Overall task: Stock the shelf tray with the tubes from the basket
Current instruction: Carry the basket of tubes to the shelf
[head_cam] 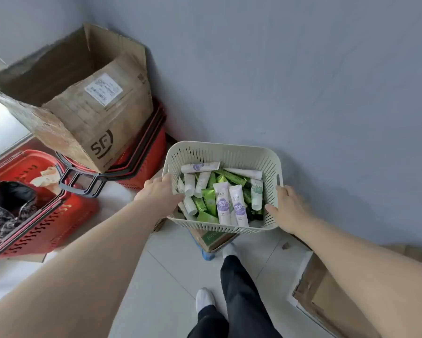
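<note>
Cream slotted basket just below centre, against a grey wall, heaped with white, purple and green tubes, left hand curled over its rim at 9 o'clock, right hand gripping its rim at 3 o'clock, open cardboard box on stacked red baskets at 10 o'clock.

The cream, slatted plastic basket with rounded corners is right of the cardboard box, gripped at its side rims by the left hand and right hand. It holds a loose jumble of tubes: white with purple or green prints, and glossy green.
</note>
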The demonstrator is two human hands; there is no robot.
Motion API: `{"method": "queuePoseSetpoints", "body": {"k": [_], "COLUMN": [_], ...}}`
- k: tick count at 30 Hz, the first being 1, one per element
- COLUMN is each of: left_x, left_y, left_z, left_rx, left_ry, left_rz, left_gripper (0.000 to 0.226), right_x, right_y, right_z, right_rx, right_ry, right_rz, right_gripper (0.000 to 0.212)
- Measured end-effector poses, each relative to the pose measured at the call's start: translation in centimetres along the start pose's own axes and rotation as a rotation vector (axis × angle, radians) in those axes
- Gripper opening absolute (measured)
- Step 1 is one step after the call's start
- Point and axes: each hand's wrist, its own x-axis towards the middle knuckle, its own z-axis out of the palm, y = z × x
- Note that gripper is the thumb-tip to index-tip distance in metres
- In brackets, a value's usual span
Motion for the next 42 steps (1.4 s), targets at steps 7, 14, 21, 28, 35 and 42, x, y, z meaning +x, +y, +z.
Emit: {"method": "queuePoseSetpoints", "body": {"k": [7, 14, 21, 28, 35, 42], "left_x": [7.7, 10.8, 9.5, 3.3, -5.7, -16.4], "left_y": [0.6, -0.1, 0.3, -1.7, -6.9, -11.4], "left_z": [2.7, 2.9, 2.8, 1.4, 2.6, 7.7], "left_rx": [-0.164, -0.54, -0.77, -0.831, -0.903, -1.031], "left_ry": [-0.01, -0.017, 0.075, 0.114, 0.182, 0.288], "left_rz": [-0.261, -0.394, -0.424, -0.525, -0.55, -0.643], "left_gripper": [0.07, 0.059, 0.052, 0.053, 0.061, 0.081], "right_x": [6.3, 8.5, 9.1, 6.8, 1.4, -5.3], "right_y": [0.9, 0.7, 0.0, -1.9, -5.7, -9.7], "right_z": [2.5, 2.9, 2.1, 0.4, 0.7, 2.7], "right_rx": [0.237, 0.484, 0.516, 0.422, 0.449, 0.394], "right_ry": [-0.027, 0.019, 0.025, 0.011, 0.019, -0.01], "right_rz": [0.106, 0.193, 0.208, 0.106, -0.038, -0.246], "right_gripper": [0.084, 0.087, 0.085, 0.079, 0.07, 0.059]}}
